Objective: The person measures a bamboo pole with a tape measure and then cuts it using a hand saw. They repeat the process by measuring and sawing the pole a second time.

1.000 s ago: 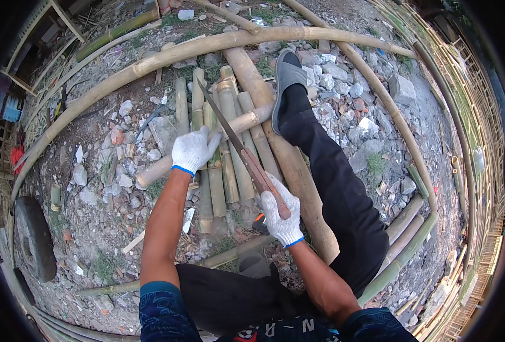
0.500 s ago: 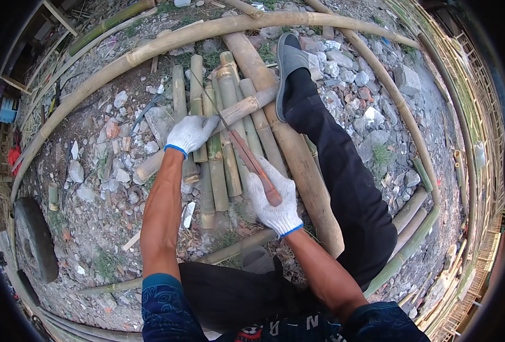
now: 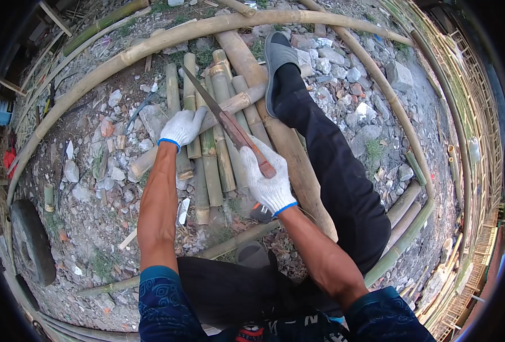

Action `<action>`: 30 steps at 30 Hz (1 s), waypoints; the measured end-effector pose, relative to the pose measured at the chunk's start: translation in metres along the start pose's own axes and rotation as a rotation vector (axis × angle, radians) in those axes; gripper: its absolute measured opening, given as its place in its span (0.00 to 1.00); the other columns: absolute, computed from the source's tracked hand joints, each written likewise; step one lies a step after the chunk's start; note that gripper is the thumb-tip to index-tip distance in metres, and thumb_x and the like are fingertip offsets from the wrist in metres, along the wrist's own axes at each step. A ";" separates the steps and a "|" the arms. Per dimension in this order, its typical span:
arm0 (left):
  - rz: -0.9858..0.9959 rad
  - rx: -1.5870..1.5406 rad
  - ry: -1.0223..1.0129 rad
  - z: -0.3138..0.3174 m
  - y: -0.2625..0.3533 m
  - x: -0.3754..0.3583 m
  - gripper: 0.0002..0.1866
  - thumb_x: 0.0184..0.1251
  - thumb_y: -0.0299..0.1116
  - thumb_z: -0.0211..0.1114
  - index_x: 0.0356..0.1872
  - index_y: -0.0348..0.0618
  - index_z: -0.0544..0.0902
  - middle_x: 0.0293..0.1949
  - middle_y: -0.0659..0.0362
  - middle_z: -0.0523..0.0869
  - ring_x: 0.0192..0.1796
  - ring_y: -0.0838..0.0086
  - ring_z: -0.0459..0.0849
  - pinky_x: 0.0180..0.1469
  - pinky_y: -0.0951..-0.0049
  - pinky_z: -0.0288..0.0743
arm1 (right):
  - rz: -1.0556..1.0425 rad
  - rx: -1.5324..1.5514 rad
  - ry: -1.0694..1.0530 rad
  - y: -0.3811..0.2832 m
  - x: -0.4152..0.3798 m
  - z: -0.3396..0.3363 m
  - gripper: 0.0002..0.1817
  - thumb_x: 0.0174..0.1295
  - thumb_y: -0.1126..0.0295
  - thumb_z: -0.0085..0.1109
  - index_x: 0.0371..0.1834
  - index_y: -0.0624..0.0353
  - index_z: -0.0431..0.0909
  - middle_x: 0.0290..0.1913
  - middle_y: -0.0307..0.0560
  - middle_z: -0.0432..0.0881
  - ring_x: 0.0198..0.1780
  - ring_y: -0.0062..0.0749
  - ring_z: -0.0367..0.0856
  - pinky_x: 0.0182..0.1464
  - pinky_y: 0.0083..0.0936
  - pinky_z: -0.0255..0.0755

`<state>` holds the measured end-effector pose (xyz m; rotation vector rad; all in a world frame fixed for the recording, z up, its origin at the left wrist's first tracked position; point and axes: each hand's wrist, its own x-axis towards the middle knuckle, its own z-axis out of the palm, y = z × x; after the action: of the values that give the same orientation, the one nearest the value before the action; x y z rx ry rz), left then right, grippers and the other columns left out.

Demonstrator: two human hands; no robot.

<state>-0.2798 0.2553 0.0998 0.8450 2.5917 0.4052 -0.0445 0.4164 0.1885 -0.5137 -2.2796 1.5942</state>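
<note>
My left hand [image 3: 182,128], in a white glove with a blue cuff, is closed on a bamboo pole [image 3: 235,104] that lies slantwise across several short bamboo pieces [image 3: 208,149]. In my gloved right hand [image 3: 265,176] is the brown handle of a long-bladed knife [image 3: 218,109]. Its dark blade points up and left, passing over the pole beside my left hand. The fingers of my right hand wrap round the handle. Under the pole's far end lies a thick bamboo log [image 3: 298,165], next to my slippered foot [image 3: 283,57].
A long curved bamboo pole [image 3: 121,60] arches across the far side. Broken stones [image 3: 332,56] cover the ground beyond my foot. An old tire [image 3: 32,242] lies at the left, and a grey block [image 3: 399,76] at the upper right. More bamboo [image 3: 403,239] lies beyond my knee.
The blade now shows its broad side instead of its thin edge. An orange and black object has come into view below my right wrist. My left hand still holds the pole.
</note>
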 end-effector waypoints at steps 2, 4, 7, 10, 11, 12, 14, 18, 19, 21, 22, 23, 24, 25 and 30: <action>0.012 0.032 0.031 -0.006 -0.007 0.000 0.35 0.86 0.55 0.36 0.50 0.36 0.88 0.49 0.31 0.88 0.56 0.35 0.86 0.62 0.40 0.77 | -0.027 -0.115 -0.097 -0.009 -0.061 -0.048 0.24 0.78 0.61 0.59 0.71 0.61 0.79 0.53 0.59 0.91 0.51 0.43 0.94 0.56 0.35 0.83; -0.069 0.001 0.015 -0.016 0.016 -0.011 0.34 0.86 0.53 0.36 0.50 0.35 0.86 0.49 0.31 0.88 0.56 0.34 0.85 0.62 0.40 0.77 | -0.014 0.030 -0.096 -0.012 -0.072 -0.050 0.24 0.78 0.61 0.59 0.72 0.62 0.78 0.52 0.58 0.91 0.50 0.41 0.94 0.56 0.35 0.83; -0.003 0.017 0.074 0.010 -0.010 0.004 0.33 0.86 0.52 0.36 0.50 0.33 0.84 0.49 0.31 0.87 0.56 0.32 0.84 0.62 0.40 0.76 | -0.080 -0.036 0.034 -0.006 -0.010 0.004 0.18 0.75 0.63 0.62 0.62 0.62 0.83 0.38 0.64 0.88 0.42 0.65 0.88 0.43 0.39 0.81; -0.029 -0.024 -0.010 -0.016 0.009 0.003 0.31 0.86 0.50 0.37 0.54 0.34 0.83 0.51 0.30 0.86 0.56 0.31 0.84 0.62 0.39 0.76 | -0.045 -0.096 -0.078 -0.010 0.019 0.010 0.20 0.77 0.60 0.60 0.62 0.61 0.83 0.40 0.66 0.88 0.48 0.68 0.87 0.47 0.41 0.82; -0.023 -0.003 -0.013 -0.013 0.012 -0.007 0.30 0.85 0.49 0.37 0.55 0.34 0.82 0.51 0.30 0.86 0.56 0.31 0.84 0.62 0.38 0.76 | -0.002 -0.097 -0.081 -0.011 -0.016 -0.010 0.22 0.78 0.59 0.58 0.64 0.63 0.83 0.43 0.66 0.89 0.49 0.63 0.89 0.50 0.42 0.83; -0.024 0.020 0.006 -0.016 0.007 -0.007 0.29 0.85 0.48 0.37 0.56 0.34 0.81 0.51 0.30 0.86 0.55 0.31 0.84 0.62 0.38 0.76 | 0.019 -0.097 -0.089 -0.007 -0.039 -0.028 0.24 0.78 0.57 0.56 0.66 0.64 0.82 0.47 0.66 0.90 0.51 0.59 0.92 0.53 0.43 0.84; -0.003 0.042 0.014 -0.008 -0.013 0.007 0.26 0.85 0.45 0.39 0.55 0.34 0.80 0.50 0.30 0.87 0.54 0.32 0.85 0.59 0.37 0.77 | -0.040 -0.109 -0.116 -0.001 -0.046 -0.039 0.24 0.76 0.61 0.61 0.68 0.66 0.80 0.50 0.63 0.91 0.51 0.52 0.93 0.54 0.38 0.84; 0.079 0.058 0.015 0.005 0.004 -0.013 0.24 0.85 0.42 0.39 0.53 0.34 0.80 0.49 0.30 0.87 0.53 0.30 0.85 0.56 0.37 0.78 | -0.114 0.010 0.053 0.008 -0.001 0.007 0.20 0.72 0.64 0.67 0.61 0.65 0.84 0.42 0.66 0.89 0.44 0.60 0.91 0.46 0.38 0.83; 0.077 0.073 0.009 0.006 -0.001 -0.017 0.24 0.85 0.42 0.39 0.54 0.35 0.80 0.49 0.30 0.87 0.53 0.31 0.85 0.57 0.37 0.78 | 0.029 0.013 -0.040 0.001 0.023 0.021 0.20 0.72 0.62 0.67 0.60 0.64 0.85 0.41 0.67 0.88 0.43 0.64 0.89 0.45 0.38 0.82; 0.084 0.069 0.051 -0.013 0.003 -0.003 0.24 0.85 0.43 0.40 0.55 0.35 0.79 0.49 0.30 0.87 0.53 0.31 0.85 0.58 0.37 0.77 | -0.095 0.087 0.044 0.010 0.034 0.024 0.21 0.74 0.60 0.65 0.62 0.64 0.84 0.44 0.65 0.90 0.46 0.57 0.91 0.50 0.36 0.82; 0.071 0.050 0.028 -0.014 0.014 -0.017 0.24 0.86 0.43 0.40 0.55 0.34 0.79 0.48 0.30 0.87 0.53 0.31 0.85 0.58 0.37 0.77 | -0.120 0.113 0.074 0.010 0.028 0.023 0.22 0.75 0.59 0.65 0.63 0.64 0.84 0.45 0.64 0.90 0.47 0.54 0.92 0.51 0.35 0.82; 0.022 0.029 0.029 -0.019 0.023 -0.027 0.28 0.86 0.47 0.39 0.54 0.32 0.82 0.49 0.30 0.87 0.54 0.32 0.85 0.60 0.38 0.76 | -0.039 0.107 0.009 0.013 0.023 0.014 0.23 0.76 0.58 0.64 0.64 0.65 0.83 0.47 0.63 0.91 0.51 0.49 0.93 0.54 0.34 0.81; -0.014 0.021 0.032 -0.018 0.015 -0.027 0.29 0.85 0.48 0.38 0.53 0.32 0.83 0.50 0.30 0.87 0.54 0.32 0.85 0.61 0.38 0.76 | 0.004 0.056 -0.051 0.001 0.013 0.001 0.23 0.76 0.59 0.64 0.64 0.65 0.83 0.49 0.63 0.90 0.51 0.49 0.92 0.55 0.35 0.81; -0.039 0.010 0.026 -0.013 0.007 -0.021 0.31 0.85 0.49 0.38 0.52 0.32 0.84 0.50 0.30 0.87 0.54 0.32 0.86 0.62 0.39 0.77 | -0.010 -0.027 -0.045 -0.008 -0.007 -0.014 0.23 0.76 0.59 0.64 0.66 0.64 0.82 0.50 0.63 0.90 0.52 0.50 0.92 0.55 0.35 0.81; -0.108 -0.015 0.026 -0.016 0.026 -0.025 0.35 0.85 0.54 0.37 0.51 0.35 0.88 0.50 0.31 0.88 0.54 0.34 0.87 0.62 0.41 0.78 | 0.187 -0.058 -0.124 -0.043 -0.086 -0.101 0.28 0.75 0.56 0.62 0.69 0.65 0.80 0.50 0.59 0.92 0.50 0.39 0.93 0.56 0.34 0.82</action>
<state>-0.2553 0.2580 0.1306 0.6953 2.6407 0.4061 0.0722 0.4467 0.2585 -0.6791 -2.4371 1.6938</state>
